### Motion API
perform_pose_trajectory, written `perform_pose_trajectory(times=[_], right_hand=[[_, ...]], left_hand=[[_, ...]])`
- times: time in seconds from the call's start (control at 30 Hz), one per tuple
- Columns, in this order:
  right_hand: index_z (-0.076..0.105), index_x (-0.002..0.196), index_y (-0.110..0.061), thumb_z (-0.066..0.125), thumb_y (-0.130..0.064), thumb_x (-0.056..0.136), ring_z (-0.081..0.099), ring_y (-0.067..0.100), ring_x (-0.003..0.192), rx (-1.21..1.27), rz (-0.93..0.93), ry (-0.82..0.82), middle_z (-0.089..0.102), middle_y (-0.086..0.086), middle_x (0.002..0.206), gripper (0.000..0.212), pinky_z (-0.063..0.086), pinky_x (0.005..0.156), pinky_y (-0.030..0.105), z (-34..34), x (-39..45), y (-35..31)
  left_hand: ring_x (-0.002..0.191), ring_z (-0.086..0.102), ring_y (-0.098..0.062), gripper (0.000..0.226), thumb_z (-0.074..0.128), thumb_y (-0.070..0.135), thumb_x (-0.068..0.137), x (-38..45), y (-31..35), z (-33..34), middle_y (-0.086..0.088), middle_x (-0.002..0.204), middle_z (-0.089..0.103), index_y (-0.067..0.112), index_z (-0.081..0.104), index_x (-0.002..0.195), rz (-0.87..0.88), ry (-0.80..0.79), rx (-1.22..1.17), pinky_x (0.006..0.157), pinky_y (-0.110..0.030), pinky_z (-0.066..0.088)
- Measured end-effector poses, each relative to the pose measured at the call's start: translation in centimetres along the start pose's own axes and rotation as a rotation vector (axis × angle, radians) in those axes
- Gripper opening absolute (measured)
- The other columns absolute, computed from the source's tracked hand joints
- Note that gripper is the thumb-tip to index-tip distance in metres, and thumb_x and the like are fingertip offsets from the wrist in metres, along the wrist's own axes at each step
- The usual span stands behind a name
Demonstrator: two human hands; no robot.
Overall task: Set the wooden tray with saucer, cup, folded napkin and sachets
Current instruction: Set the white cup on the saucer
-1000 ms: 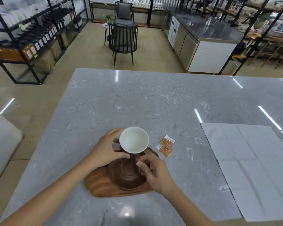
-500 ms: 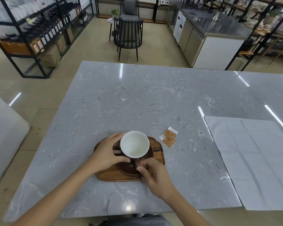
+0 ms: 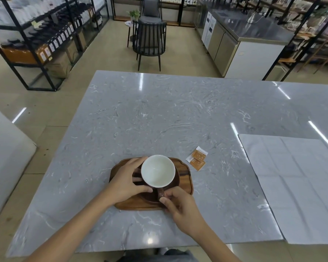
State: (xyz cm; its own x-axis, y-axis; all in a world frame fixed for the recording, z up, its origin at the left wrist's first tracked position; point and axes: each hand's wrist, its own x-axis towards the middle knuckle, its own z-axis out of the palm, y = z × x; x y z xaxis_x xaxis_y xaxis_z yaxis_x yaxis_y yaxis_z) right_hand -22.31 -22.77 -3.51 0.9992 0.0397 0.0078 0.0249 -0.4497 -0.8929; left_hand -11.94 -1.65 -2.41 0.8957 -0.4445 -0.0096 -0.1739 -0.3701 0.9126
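1. Head view: the cup (image 3: 158,171) is seen on the saucer (image 3: 175,181), on the wooden tray (image 3: 186,178) — the left hand (image 3: 128,179) is wrapped around its side, and its handle is pinched by the right hand (image 3: 182,208).
2. The sachets (image 3: 197,160) and the unfolded napkin (image 3: 295,186) are lying on the worktop (image 3: 169,114) — both off the tray.

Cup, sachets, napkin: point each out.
cup (image 3: 157,172), head view, white inside
sachets (image 3: 197,160), head view, middle of the orange pair
napkin (image 3: 299,188), head view, centre of the unfolded white sheet
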Motion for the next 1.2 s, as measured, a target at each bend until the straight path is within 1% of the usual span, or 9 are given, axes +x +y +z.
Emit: perform_pose_trajectory(times=[0.17, 0.27, 0.4, 0.47, 0.57, 0.7, 0.77, 1.07, 1.2], right_hand=[[0.070, 0.091, -0.020, 0.067, -0.027, 0.096, 0.066, 0.010, 0.092, -0.050, -0.013, -0.054, 0.069, -0.006, 0.095, 0.009, 0.056, 0.081, 0.029, -0.4, -0.4, -0.1], [0.072, 0.093, -0.026, 0.063, -0.027, 0.098, 0.066, 0.008, 0.094, -0.088, -0.081, -0.067, 0.068, -0.016, 0.095, 0.010, 0.051, 0.080, 0.018, -1.1, -0.4, -0.1], [0.069, 0.094, -0.035, 0.066, -0.038, 0.094, 0.067, 0.007, 0.090, -0.099, -0.081, 0.128, 0.068, -0.018, 0.093, 0.004, 0.048, 0.073, 0.014, -2.7, 0.7, 0.1], [0.062, 0.112, -0.040, 0.070, -0.047, 0.088, 0.065, 0.005, 0.103, -0.079, -0.073, 0.182, 0.065, -0.019, 0.109, 0.026, 0.049, 0.077, 0.010, -3.5, 1.6, 0.2], [0.044, 0.141, -0.045, 0.072, -0.051, 0.088, 0.052, 0.002, 0.129, -0.082, -0.129, 0.019, 0.053, -0.025, 0.139, 0.060, 0.043, 0.101, 0.013, -4.2, 3.0, 0.3], [0.039, 0.148, -0.046, 0.066, -0.055, 0.091, 0.053, 0.001, 0.131, -0.036, -0.049, -0.100, 0.054, -0.027, 0.141, 0.063, 0.049, 0.108, 0.034, -3.9, 3.3, 0.8], [0.040, 0.148, -0.045, 0.063, -0.054, 0.093, 0.055, 0.002, 0.128, -0.043, -0.054, -0.098, 0.056, -0.025, 0.141, 0.060, 0.050, 0.106, 0.037, -3.6, 3.1, 1.0], [0.035, 0.148, -0.050, 0.057, -0.055, 0.096, 0.054, -0.010, 0.117, -0.046, -0.051, -0.115, 0.054, -0.025, 0.141, 0.057, 0.044, 0.101, 0.024, -3.3, 3.1, 1.1], [0.035, 0.150, -0.047, 0.056, -0.056, 0.096, 0.043, -0.004, 0.137, -0.045, -0.050, -0.132, 0.047, -0.030, 0.147, 0.058, 0.040, 0.112, 0.026, -3.4, 3.3, 1.4]], left_hand=[[0.118, 0.059, 0.001, 0.098, 0.097, 0.033, 0.054, -0.2, -0.5, 0.0, 0.034, 0.130, 0.049, 0.054, 0.047, 0.136, -0.008, -0.008, 0.011, 0.087, -0.026, 0.061], [0.122, 0.056, 0.000, 0.101, 0.095, 0.034, 0.057, -0.5, -0.7, 0.2, 0.036, 0.134, 0.044, 0.061, 0.039, 0.136, -0.018, -0.006, 0.003, 0.090, -0.025, 0.059], [0.125, 0.054, 0.000, 0.110, 0.093, 0.048, 0.057, -1.0, -1.2, 0.3, 0.026, 0.143, 0.042, 0.051, 0.032, 0.148, -0.053, -0.009, -0.017, 0.095, -0.025, 0.057], [0.125, 0.055, 0.000, 0.106, 0.094, 0.050, 0.056, -1.2, -1.2, 0.3, 0.027, 0.141, 0.046, 0.056, 0.034, 0.144, -0.057, -0.010, -0.039, 0.095, -0.024, 0.057], [0.123, 0.056, -0.001, 0.098, 0.094, 0.045, 0.058, -1.2, -1.0, 0.5, 0.029, 0.137, 0.050, 0.059, 0.041, 0.140, -0.055, 0.009, -0.068, 0.095, -0.025, 0.057], [0.125, 0.056, 0.000, 0.094, 0.093, 0.044, 0.059, -1.0, -1.0, 0.5, 0.032, 0.138, 0.050, 0.063, 0.042, 0.136, -0.057, 0.000, -0.088, 0.097, -0.024, 0.055], [0.126, 0.056, -0.001, 0.094, 0.093, 0.045, 0.059, -1.0, -1.0, 0.4, 0.032, 0.139, 0.049, 0.065, 0.041, 0.135, -0.065, -0.002, -0.092, 0.098, -0.023, 0.054], [0.126, 0.056, -0.004, 0.100, 0.093, 0.047, 0.057, -1.1, -1.0, 0.4, 0.031, 0.140, 0.049, 0.055, 0.041, 0.143, -0.101, -0.012, -0.091, 0.101, -0.029, 0.055], [0.128, 0.055, -0.005, 0.101, 0.092, 0.050, 0.058, -1.2, -0.9, 0.3, 0.029, 0.142, 0.048, 0.054, 0.039, 0.144, -0.103, -0.026, -0.073, 0.099, -0.028, 0.055]])
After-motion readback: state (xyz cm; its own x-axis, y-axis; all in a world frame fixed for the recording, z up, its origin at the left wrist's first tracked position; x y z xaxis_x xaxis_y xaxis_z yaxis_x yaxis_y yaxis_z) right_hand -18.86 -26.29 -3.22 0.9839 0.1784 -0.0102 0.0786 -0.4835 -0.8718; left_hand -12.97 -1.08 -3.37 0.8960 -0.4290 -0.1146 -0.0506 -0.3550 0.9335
